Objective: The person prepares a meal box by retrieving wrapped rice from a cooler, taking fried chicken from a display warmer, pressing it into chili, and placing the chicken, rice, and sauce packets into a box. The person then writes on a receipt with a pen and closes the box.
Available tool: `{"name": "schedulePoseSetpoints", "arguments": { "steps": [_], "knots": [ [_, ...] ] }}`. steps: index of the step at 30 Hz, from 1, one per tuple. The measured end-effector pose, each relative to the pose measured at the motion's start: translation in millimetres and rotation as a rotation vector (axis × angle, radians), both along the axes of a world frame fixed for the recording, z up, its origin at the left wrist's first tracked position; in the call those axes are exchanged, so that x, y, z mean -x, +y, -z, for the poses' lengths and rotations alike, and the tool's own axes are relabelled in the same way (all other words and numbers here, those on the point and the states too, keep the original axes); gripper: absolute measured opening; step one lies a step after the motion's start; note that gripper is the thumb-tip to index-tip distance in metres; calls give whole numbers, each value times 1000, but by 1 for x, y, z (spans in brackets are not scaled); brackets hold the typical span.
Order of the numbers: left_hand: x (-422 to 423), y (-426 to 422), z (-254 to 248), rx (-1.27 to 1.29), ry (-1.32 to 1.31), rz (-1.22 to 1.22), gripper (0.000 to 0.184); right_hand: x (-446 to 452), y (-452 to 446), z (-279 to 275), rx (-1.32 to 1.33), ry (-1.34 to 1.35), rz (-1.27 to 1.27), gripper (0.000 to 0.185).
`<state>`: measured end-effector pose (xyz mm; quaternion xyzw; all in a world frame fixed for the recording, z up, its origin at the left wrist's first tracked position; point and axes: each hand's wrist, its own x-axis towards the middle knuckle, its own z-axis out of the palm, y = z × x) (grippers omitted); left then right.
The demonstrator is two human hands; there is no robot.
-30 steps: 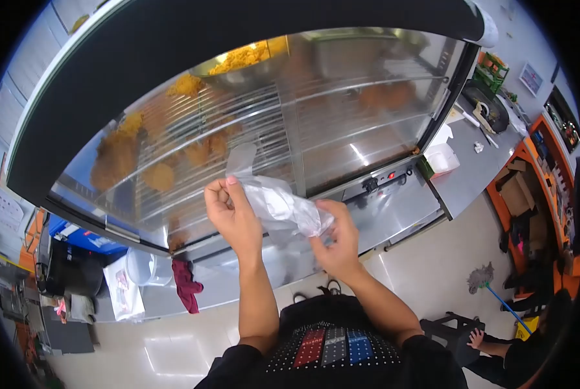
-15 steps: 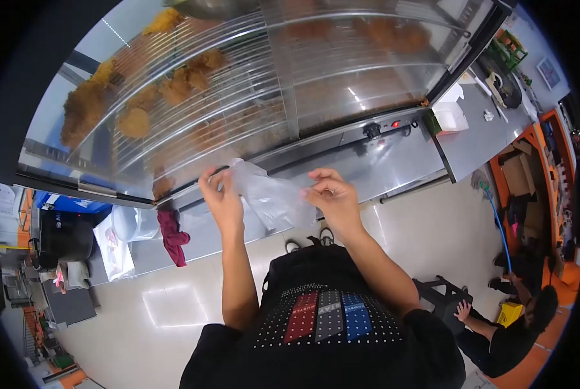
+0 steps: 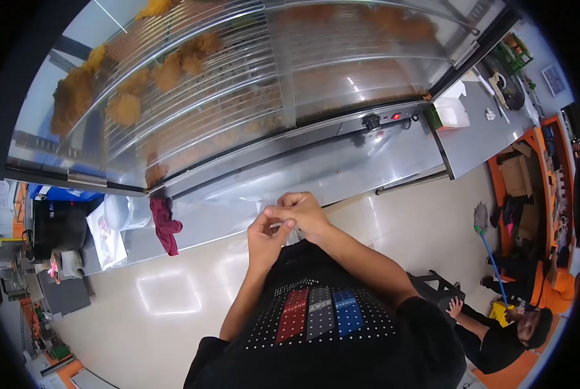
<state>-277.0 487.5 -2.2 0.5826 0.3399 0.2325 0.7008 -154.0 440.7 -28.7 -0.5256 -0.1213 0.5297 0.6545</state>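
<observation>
My left hand [image 3: 268, 241] and my right hand [image 3: 304, 215] meet in front of my chest, fingers pinched together. Between them is a clear plastic bag [image 3: 238, 245], hard to see against the floor; only faint folds of it show beside my left hand. Both hands are near the front edge of the steel counter [image 3: 251, 185]. Behind the glass of the display cabinet above, fried pieces [image 3: 124, 109] lie on a wire rack [image 3: 238, 71].
A dark red cloth [image 3: 165, 227] hangs over the counter edge, beside a clear tub [image 3: 124, 212]. An open white box [image 3: 451, 113] stands on the right counter. At the lower right are a black stool [image 3: 436, 288], another person [image 3: 497, 340] and a mop [image 3: 492, 259].
My hands have come together and closer to my body. The bag, spread between them before, is now mostly hidden. The view has shifted slightly, and the other person's head has turned up.
</observation>
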Motion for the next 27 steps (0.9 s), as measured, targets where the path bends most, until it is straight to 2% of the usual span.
{"name": "schedulePoseSetpoints", "arguments": {
  "steps": [4,10,13,16,19,20,22,23,25,26,27],
  "knots": [
    [8,7,17,55,31,64,11,1,-3,1,97,56,-46,48],
    [3,5,20,186,-83,18,5,-5,-7,10,-14,79,-74,48],
    [-12,-4,9,35,-67,-52,4,-9,-9,17,-96,-59,-54,47],
    [-7,3,22,158,-112,-97,3,-27,-21,29,-111,-30,27,46],
    [-7,13,25,15,-73,-155,3,-51,-39,27,48,-365,-43,44],
    [-7,15,23,-105,-32,-132,5,-56,-41,29,88,-553,-18,38],
    [-13,13,21,-166,-18,-99,6,-68,-52,27,194,-930,47,28],
    [-17,10,21,-196,-16,-77,7,-71,-59,25,212,-1019,80,27],
    [-29,3,19,-202,-8,-38,8,-67,-67,-20,243,-1196,146,31],
    [-35,-3,15,-184,12,-26,7,-66,-72,-45,283,-1146,69,41],
    [-42,-8,12,-167,33,-14,7,-64,-74,-62,142,-1136,133,37]
  ]
}}
